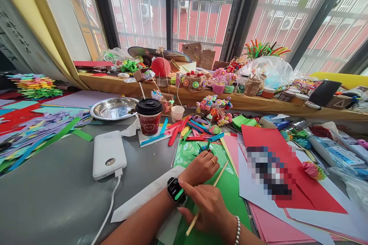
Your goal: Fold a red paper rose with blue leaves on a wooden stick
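Observation:
My left hand [201, 167] rests knuckles-up on a green sheet [234, 195], fingers curled under, a ring on one finger and a black smartwatch [175, 190] on the wrist. What its fingers hold is hidden. My right hand [208, 206], with a bead bracelet at the wrist, grips a thin wooden stick [220, 174] that slants up to the right. Its forefinger reaches out and touches the smartwatch face. Just beyond the left hand lie green and blue paper strips [205, 146].
A white power bank [109, 154] with a cable lies on the grey table, left. Behind it stand a red paper cup [149, 117] and a steel dish [114, 108]. Red and pink sheets [290, 168] lie right. Paper flowers [215, 108] and craft clutter line the windowsill.

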Available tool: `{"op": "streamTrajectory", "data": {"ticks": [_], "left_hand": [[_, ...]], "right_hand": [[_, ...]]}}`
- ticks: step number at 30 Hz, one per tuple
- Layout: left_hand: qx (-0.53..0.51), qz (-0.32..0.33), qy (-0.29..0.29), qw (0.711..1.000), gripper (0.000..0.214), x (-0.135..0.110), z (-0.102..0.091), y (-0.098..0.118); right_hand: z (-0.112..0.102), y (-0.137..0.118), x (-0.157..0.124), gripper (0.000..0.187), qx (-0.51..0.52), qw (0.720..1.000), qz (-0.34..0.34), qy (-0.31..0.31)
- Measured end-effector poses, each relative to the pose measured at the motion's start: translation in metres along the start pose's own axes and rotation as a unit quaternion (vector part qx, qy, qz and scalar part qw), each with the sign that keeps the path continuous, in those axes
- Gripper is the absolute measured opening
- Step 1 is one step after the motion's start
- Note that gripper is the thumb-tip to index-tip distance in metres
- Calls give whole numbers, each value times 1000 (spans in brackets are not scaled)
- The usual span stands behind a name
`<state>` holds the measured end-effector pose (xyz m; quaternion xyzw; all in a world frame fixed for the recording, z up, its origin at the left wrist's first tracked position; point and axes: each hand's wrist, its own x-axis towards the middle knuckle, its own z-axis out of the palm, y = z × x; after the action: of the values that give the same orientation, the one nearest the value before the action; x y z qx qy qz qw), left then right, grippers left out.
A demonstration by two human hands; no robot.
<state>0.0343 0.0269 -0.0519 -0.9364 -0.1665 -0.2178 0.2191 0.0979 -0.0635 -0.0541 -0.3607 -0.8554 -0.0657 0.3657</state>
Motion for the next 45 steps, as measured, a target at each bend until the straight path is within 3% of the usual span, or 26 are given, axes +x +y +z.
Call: {"op": "streamTrajectory", "data": {"ticks": [8,16,23,35,45], "left_hand": [[-1,4,-15,1000,9,0,-2,0],[-7,-3,-27,1000,9,0,-1,1],[-1,2,-7,1000,11,0,0,0],[-9,5,5,1000,12,1,-3,1],[1,6,14,1000,13,1,0,0]], "right_hand": [[6,-2,1,44,-8,999,-40,-23],[-2,1,1,38,-20,999,-39,1],[4,2,-2,50,-18,998,-24,-54],[9,-6,6,55,-22,996,-42,-80],[6,-1,3,54,5,999,-15,-41]]}}
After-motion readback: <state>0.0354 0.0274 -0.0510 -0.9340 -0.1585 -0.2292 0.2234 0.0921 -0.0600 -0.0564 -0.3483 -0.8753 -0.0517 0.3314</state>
